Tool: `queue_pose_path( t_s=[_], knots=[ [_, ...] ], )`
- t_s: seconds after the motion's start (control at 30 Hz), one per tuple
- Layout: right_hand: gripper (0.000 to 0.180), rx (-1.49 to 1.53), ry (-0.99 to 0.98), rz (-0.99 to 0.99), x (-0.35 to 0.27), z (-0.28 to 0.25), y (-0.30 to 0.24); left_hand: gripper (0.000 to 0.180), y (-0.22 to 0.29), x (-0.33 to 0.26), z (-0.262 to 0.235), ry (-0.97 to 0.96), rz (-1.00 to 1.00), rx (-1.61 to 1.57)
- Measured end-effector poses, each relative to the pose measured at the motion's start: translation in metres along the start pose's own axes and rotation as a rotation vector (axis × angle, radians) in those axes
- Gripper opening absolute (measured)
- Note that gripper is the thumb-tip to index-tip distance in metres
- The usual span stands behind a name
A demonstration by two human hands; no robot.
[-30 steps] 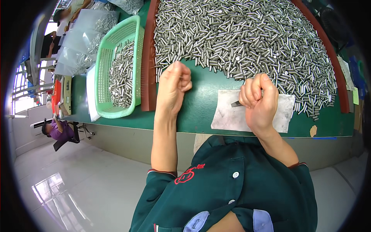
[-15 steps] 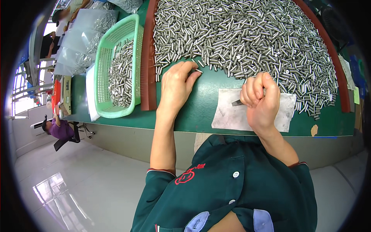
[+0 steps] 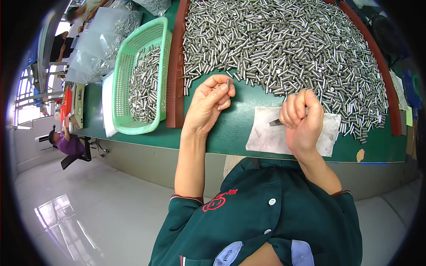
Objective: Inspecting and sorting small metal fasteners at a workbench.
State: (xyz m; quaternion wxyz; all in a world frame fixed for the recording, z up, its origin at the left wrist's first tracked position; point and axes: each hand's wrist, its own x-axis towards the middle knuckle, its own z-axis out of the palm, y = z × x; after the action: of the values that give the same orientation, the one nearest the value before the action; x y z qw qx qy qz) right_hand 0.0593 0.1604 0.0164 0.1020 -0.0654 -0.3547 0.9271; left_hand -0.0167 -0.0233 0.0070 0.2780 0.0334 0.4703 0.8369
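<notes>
My left hand [image 3: 207,106] is raised over the green tabletop, with a small metal pin [image 3: 228,82] pinched between thumb and fingertips. My right hand [image 3: 305,122] is curled closed above a smudged white cloth or paper sheet [image 3: 262,139]. Out of that fist sticks the end of a flat, dark metal strip [image 3: 275,122]; its rest is hidden by the fingers, so I cannot make out its kind. Beyond both hands spreads a wide heap of shiny cylindrical metal pins [image 3: 284,44].
Left of my left hand, a reddish-brown rail [image 3: 175,80] borders the heap, and a green plastic basket [image 3: 119,84] holds more pins. Clear bags of pins [image 3: 91,53] lie farther left, near a scale [image 3: 77,106]. Another rail [image 3: 377,62] stands at right. Other people are at the far left.
My left hand has lifted back from the heap's edge and turned, bringing the pin upright in its fingertips. The right hand stays closed in nearly the same place; the view has shifted slightly.
</notes>
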Motion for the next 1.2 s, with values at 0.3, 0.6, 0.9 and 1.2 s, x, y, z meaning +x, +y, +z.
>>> queue_pose_path(
  t_s=[0.3, 0.6, 0.9, 1.2],
  knots=[
    [0.037, -0.009, 0.017, -0.006, 0.0, 0.001, 0.0, 0.019, 0.005, -0.001, 0.011, 0.093, -0.034, 0.045],
    [0.036, 0.005, 0.005, 0.007, 0.004, 0.001, 0.002, 0.008, 0.005, 0.012, 0.008, 0.408, 0.478, 1.412],
    [0.038, 0.067, 0.035, 0.053, -0.002, 0.001, -0.002, 0.023, -0.004, 0.02, 0.009, 0.451, 0.436, 1.605],
    [0.037, 0.026, 0.056, 0.046, -0.002, 0.008, -0.004, 0.01, -0.004, 0.021, 0.006, 0.399, 0.531, 1.538]
  ],
)
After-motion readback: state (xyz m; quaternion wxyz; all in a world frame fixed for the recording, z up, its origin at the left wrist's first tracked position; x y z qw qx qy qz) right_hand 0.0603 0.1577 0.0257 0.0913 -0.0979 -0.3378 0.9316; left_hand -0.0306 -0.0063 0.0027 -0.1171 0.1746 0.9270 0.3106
